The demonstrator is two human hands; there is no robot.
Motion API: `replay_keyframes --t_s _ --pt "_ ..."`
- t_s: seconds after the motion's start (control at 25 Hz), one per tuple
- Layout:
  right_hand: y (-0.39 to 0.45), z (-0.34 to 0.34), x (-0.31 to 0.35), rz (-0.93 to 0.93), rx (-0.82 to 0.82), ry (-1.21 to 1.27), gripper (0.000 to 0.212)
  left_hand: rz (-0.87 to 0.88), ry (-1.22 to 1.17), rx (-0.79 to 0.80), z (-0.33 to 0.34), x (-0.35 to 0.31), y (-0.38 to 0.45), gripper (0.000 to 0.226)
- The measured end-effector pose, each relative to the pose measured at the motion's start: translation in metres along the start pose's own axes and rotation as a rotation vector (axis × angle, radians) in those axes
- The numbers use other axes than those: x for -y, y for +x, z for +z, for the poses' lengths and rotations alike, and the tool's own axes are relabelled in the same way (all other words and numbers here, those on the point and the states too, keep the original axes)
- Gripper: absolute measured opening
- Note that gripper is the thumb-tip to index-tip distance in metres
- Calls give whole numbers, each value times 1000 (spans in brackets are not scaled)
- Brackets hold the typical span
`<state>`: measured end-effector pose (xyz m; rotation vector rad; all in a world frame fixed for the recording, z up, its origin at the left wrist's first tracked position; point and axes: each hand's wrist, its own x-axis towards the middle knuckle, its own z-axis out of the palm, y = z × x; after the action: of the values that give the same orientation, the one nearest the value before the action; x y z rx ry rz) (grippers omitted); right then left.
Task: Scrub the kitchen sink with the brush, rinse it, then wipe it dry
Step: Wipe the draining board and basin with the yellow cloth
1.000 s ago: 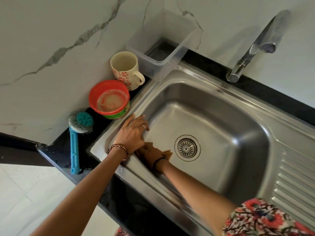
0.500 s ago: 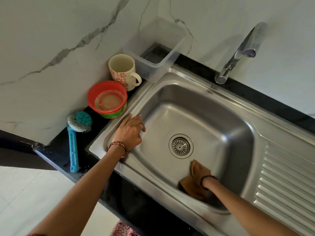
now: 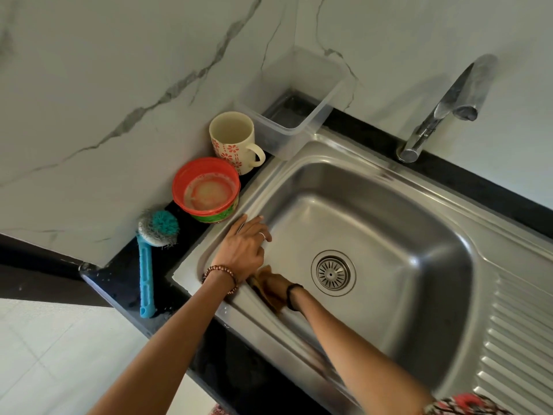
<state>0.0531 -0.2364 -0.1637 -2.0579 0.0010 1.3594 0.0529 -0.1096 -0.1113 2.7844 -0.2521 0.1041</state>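
The steel sink (image 3: 425, 223) fills the middle of the view, its drain (image 3: 332, 272) in the basin floor. My left hand (image 3: 244, 250) rests flat on the sink's left rim, fingers straight. My right hand (image 3: 276, 287) is down inside the basin at the near left wall, pressing a brown cloth (image 3: 264, 290) against the steel; the hand covers most of the cloth. The blue-handled brush (image 3: 148, 265) lies on the black counter left of the sink, away from both hands.
A red bowl (image 3: 206, 188) with soapy residue, a floral mug (image 3: 233, 142) and a clear plastic tub (image 3: 294, 106) stand along the marble wall behind the sink's left rim. The tap (image 3: 440, 115) rises at the back. The ribbed drainboard (image 3: 517, 333) lies to the right.
My right hand has swept the cloth from the near right of the basin back to the near left wall. My left hand has stayed on the rim.
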Motion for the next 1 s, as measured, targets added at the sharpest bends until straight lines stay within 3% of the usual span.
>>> replay_keyframes --t_s 0.16,0.28,0.4,0.68,0.76,0.8,0.88,1.0 --pt "10 0 32 73 5 418 32 2 -169 38 -8 2 0 44" --pt "-8 -7 37 102 65 934 29 -77 -410 71 -22 4 -1 48" --pt "-31 -12 37 -107 174 1163 23 -139 -530 33 -43 -2 -10 39" --pt "-75 -44 29 -517 59 1312 32 -71 -449 -132 -84 -16 -34 49" --pt "-88 -59 29 -528 96 1437 55 -12 -381 -153 -93 -22 -32 48" --pt "-98 -71 32 -540 132 1414 66 26 -342 -159 -97 -24 -28 46" --pt "-112 -101 42 -548 129 1197 60 75 -269 -189 -107 -27 -15 37" --pt "-132 -140 68 -531 -165 871 35 83 -208 -284 -126 -34 13 35"
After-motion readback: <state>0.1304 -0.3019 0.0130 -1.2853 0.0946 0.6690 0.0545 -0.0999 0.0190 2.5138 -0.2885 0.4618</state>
